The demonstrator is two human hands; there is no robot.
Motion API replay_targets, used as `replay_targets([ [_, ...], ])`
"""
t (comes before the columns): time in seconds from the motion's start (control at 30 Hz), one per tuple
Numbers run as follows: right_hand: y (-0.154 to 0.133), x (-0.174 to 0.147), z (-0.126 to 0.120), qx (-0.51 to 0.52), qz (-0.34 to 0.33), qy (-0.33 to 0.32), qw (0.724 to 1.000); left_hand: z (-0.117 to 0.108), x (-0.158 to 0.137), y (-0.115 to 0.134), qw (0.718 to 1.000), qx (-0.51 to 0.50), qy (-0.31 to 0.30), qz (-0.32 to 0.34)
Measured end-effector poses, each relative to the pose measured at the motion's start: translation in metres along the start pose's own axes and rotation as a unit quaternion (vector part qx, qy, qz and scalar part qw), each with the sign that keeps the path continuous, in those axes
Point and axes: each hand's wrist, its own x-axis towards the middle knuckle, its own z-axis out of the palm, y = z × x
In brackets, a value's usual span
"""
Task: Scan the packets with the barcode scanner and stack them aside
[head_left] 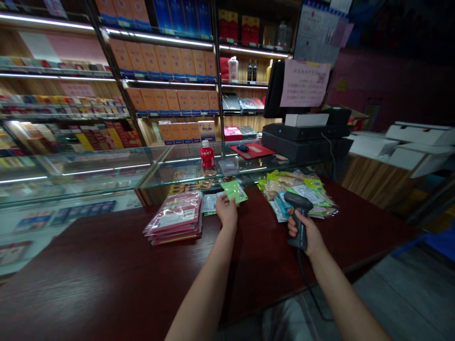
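Well, from where I stand the right hand point(313, 236) has its fingers wrapped firmly round the handle of a barcode scanner point(299, 203), right of centre in the frame. The left hand point(227, 214), near the middle, has its fingertips at the lower edge of a green packet point(235, 190) — pinched or merely touched, I can't tell.

What might go wrong? That packet looks thin and slick, so a loose hold could let it slip back onto the pale packets point(209, 202) beside it. The stack of red packets point(179, 215), left of centre, is glossy and uneven; a knock from the left forearm could send it sliding. The cable point(303, 267) drops past the counter point(106, 265) edge at lower right and could snag if pulled. Glare on plastic might spoil a reading, too.

Counting up: two hands, one scanner, one cable, one green packet by the left fingers, one red stack and one mixed heap of packets point(305, 192) behind the scanner — too overlapped to number piece by piece. Farther up stand one red bottle point(207, 157), one mouse point(242, 148) and one monitor point(274, 90).
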Motion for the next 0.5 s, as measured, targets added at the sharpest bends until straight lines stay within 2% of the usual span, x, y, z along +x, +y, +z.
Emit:
replay_targets([
  [0.17, 0.000, -0.001, 0.000, 0.000, -0.001, -0.003, 1.000, -0.023, 0.023, 0.012, 0.997, 0.076, 0.021, 0.002],
  [0.27, 0.001, -0.002, 0.000, 0.005, -0.006, -0.002, 1.000, -0.037, 0.026, 0.018, 0.980, 0.198, 0.008, 0.029],
  [0.33, 0.001, -0.003, 0.000, 0.008, -0.009, 0.000, 1.000, -0.044, 0.021, 0.023, 0.936, 0.343, -0.005, 0.084],
  [0.4, 0.002, -0.003, 0.000, 0.006, -0.010, 0.002, 1.000, -0.047, 0.013, 0.028, 0.861, 0.488, -0.004, 0.143],
  [0.47, 0.002, -0.004, 0.000, 0.004, -0.009, 0.002, 1.000, -0.047, 0.004, 0.029, 0.794, 0.578, 0.001, 0.188],
  [0.5, 0.001, -0.004, 0.001, 0.002, -0.008, 0.001, 1.000, -0.046, 0.000, 0.029, 0.772, 0.601, -0.010, 0.210],
])
